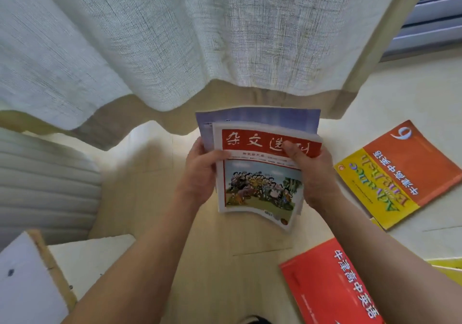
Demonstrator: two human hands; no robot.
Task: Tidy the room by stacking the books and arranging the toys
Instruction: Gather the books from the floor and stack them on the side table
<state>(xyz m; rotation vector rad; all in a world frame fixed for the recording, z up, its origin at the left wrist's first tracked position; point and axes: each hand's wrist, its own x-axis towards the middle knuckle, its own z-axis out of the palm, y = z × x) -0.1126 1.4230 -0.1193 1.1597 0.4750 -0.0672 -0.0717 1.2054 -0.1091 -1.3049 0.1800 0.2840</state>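
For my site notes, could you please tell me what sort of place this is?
Probably a room in a home, perhaps a bedroom or study: pale curtains hang to a light wood floor, and textbooks lie loose on it, such as an orange and yellow one.

Pale curtain point(155, 38) above wooden floor point(225, 261)

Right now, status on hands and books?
Left hand and right hand grip the book stack. Orange book and red book lie loose. Nothing blocking.

— what's up at twelve o'clock?
— a pale woven curtain point(175, 36), daylight through it, hem just above the light wooden floor point(212, 273).
— two o'clock?
— a window frame point(430, 21).
— nine?
— a ribbed white cushion point(42, 186).
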